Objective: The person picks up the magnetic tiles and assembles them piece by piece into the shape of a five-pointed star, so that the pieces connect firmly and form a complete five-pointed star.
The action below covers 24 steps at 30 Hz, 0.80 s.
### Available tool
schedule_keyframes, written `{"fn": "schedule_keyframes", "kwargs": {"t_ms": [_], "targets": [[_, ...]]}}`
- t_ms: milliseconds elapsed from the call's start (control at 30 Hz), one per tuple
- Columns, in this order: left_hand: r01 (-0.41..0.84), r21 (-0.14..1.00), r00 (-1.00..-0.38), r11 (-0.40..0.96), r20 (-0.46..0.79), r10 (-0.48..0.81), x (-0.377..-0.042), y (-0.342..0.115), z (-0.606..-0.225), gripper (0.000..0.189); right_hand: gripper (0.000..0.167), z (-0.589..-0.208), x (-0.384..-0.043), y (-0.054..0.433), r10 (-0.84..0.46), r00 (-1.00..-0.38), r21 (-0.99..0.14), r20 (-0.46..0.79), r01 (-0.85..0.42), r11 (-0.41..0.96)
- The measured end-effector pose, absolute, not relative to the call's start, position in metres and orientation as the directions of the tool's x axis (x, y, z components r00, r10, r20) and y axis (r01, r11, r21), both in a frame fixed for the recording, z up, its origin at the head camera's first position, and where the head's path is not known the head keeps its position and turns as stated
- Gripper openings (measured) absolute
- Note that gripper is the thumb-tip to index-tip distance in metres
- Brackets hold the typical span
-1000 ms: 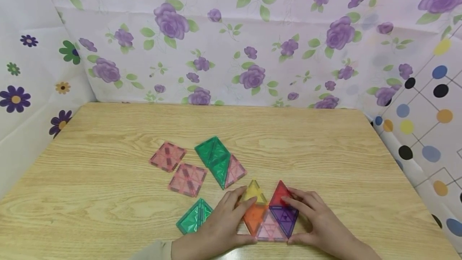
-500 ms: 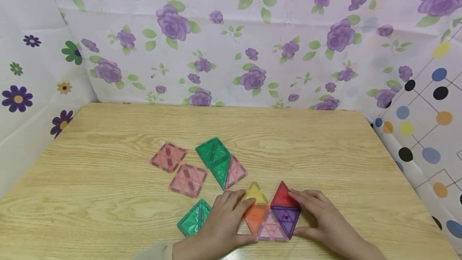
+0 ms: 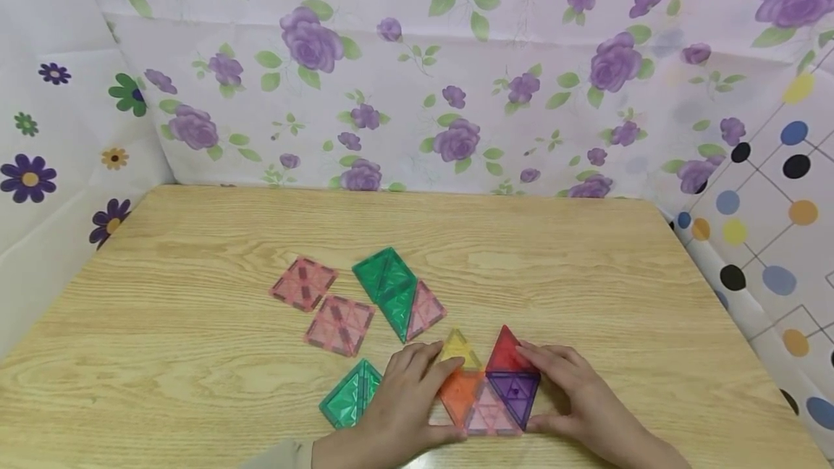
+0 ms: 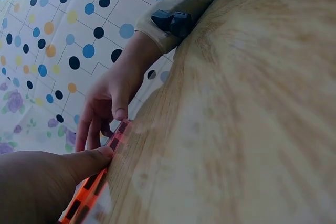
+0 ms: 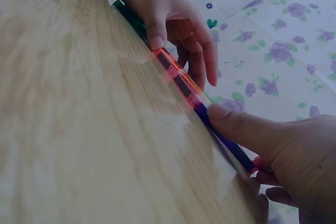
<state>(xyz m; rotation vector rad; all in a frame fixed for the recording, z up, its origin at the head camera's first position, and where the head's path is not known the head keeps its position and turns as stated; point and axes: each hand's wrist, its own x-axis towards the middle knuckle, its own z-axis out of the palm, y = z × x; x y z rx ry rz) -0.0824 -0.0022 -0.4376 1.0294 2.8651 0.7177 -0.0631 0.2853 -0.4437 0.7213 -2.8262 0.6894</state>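
Observation:
Triangular magnetic tiles lie joined edge to edge near the front of the table: yellow [image 3: 459, 348], orange [image 3: 460, 393], pink [image 3: 487, 415], purple [image 3: 515, 391] and red [image 3: 505, 355]. My left hand [image 3: 397, 400] holds this group along its left side, forefinger on the yellow tile, thumb at the pink tile's lower left corner. On the other side, my right hand [image 3: 583, 396] has its fingertips at the red tile's right edge and its thumb at the purple tile's bottom corner. Both wrist views show the tiles edge-on, flat along the table, with a thumb against them.
Two green tiles [image 3: 348, 396] lie left of my left hand, partly hidden by it. Farther back are two pink squares [image 3: 303, 283] and a green group [image 3: 389, 277] with a pink triangle [image 3: 426, 310]. Patterned cloth [image 3: 417, 93] stands behind the wooden table [image 3: 554, 252].
My right fingers have slid off the red tile's face to its right edge, and the right thumb has shifted slightly rightward. The left hand has stayed almost still.

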Motion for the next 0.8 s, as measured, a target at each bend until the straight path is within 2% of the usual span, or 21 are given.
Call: {"fn": "schedule_keyframes", "kwargs": {"t_ms": [300,467,800], "targets": [[0.593,0.423,-0.789,0.685,0.133,0.600,-0.083,-0.002,-0.438,0.080,0.097,-0.445,-0.060,0.279,-0.402,-0.903,-0.332,0.152,-0.430,0.840],[0.593,0.428,-0.788,0.682,0.131,0.602,-0.082,-0.002,-0.438,0.079,0.094,-0.447,-0.059,0.277,-0.412,-0.888,-0.296,0.205,-0.458,0.838],[0.609,0.436,-0.778,0.663,0.166,0.605,-0.080,-0.002,-0.437,0.081,0.095,-0.448,-0.059,0.274,-0.450,-0.848,-0.298,0.279,-0.522,0.799]]}}
